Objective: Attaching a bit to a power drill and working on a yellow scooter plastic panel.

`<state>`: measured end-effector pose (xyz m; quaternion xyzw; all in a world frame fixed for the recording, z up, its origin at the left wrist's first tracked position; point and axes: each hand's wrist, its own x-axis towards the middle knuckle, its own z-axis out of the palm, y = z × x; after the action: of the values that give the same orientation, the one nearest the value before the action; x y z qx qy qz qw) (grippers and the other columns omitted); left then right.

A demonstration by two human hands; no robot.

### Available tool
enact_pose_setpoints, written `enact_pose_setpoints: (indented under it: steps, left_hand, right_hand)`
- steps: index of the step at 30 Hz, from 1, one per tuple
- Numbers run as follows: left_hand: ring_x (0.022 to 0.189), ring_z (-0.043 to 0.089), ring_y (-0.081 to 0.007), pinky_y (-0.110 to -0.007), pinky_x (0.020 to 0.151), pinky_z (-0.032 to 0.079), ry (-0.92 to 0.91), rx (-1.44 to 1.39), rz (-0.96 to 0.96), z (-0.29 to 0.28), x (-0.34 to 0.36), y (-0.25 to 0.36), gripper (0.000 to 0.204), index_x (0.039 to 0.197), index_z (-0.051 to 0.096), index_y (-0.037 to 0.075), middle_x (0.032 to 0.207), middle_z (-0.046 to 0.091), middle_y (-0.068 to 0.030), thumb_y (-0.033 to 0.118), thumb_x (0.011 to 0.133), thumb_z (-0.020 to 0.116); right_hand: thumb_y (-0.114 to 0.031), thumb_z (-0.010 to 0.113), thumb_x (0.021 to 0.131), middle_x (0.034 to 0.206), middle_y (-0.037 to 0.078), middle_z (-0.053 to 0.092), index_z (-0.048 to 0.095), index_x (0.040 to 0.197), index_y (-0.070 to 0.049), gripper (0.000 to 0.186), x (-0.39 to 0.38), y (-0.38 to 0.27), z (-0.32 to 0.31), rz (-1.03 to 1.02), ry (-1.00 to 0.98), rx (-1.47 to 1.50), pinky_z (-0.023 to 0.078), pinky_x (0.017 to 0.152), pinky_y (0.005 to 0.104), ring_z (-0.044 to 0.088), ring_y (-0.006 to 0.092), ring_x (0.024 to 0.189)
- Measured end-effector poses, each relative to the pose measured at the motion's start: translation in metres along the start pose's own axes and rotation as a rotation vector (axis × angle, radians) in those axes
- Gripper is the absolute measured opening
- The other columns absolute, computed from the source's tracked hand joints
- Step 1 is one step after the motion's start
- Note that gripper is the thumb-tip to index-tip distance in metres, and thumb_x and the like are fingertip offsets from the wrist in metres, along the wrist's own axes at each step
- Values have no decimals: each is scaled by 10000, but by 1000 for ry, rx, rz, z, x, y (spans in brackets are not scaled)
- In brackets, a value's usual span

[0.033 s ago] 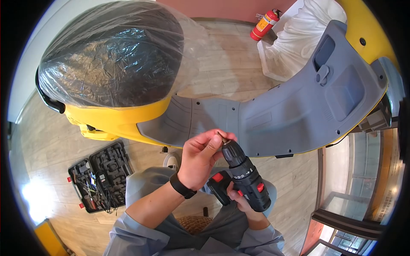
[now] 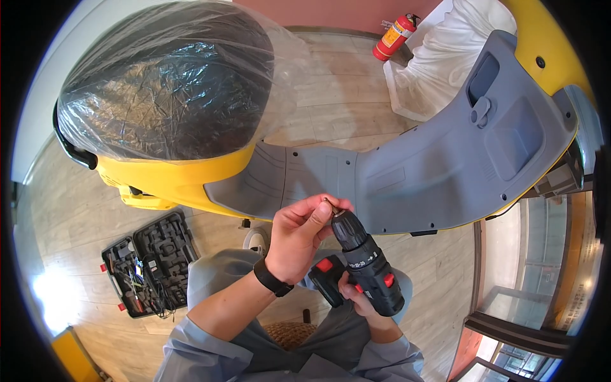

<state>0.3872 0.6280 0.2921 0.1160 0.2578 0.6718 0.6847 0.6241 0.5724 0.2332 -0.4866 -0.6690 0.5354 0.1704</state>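
My right hand (image 2: 360,300) is wrapped round the handle of a black and red cordless drill (image 2: 368,270), whose chuck (image 2: 347,228) points up and to the left. At the chuck's tip, my left hand (image 2: 298,234) pinches a small metal driver bit (image 2: 328,204) between thumb and fingers. The fingers hide part of the bit, and its tip shape is too small to tell. Just beyond both hands lies the grey footboard (image 2: 318,172) of a yellow scooter (image 2: 172,181), with several dark screws or holes along its edges.
Clear plastic film covers the scooter's seat (image 2: 172,95). On the floor at left, a black tool case (image 2: 167,239) lies open with tools and cables inside. A red fire extinguisher (image 2: 394,38) and white foam packaging (image 2: 433,70) are beyond the footboard. Glass doors (image 2: 528,254) stand at right.
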Motion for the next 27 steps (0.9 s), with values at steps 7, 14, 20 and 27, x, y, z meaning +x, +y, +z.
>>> enact_pose_setpoints:
  steps: [7, 14, 20, 27]
  left_hand:
    - [949, 665, -148, -296, 831, 564, 91, 108, -30, 2, -1, 3, 208, 1046, 720, -1, 1031, 709, -100, 182, 980, 646]
    - [908, 683, -170, -315, 790, 575, 71, 151, -127, -4, 2, 16, 166, 994, 711, 9, 1002, 710, -117, 162, 970, 649]
    - [936, 690, -184, -325, 818, 573, 59, 128, -176, -2, 2, 20, 178, 1011, 700, 2, 1014, 711, -127, 164, 979, 635]
    - [1037, 676, -219, -360, 903, 561, -44, 183, -153, -2, 1, 22, 209, 1063, 671, -8, 1096, 696, -161, 166, 1017, 564]
  right_hand:
    - [-127, 786, 740, 896, 123, 661, 591, 1161, -21, 475, 9, -17, -6, -261, 139, -245, 529, 704, 365, 646, 274, 755]
    - [-89, 820, 763, 1049, 125, 702, 484, 1335, 7, 671, 27, -63, -1, -350, 275, -194, 571, 780, 315, 704, 180, 893]
    - [-39, 813, 772, 1100, 121, 704, 463, 1370, 5, 695, 25, -64, 4, -369, 354, -160, 566, 833, 288, 704, 171, 935]
    - [-90, 781, 756, 1098, 126, 681, 489, 1332, 12, 654, 23, -68, 0, -387, 340, -221, 544, 840, 319, 686, 202, 938]
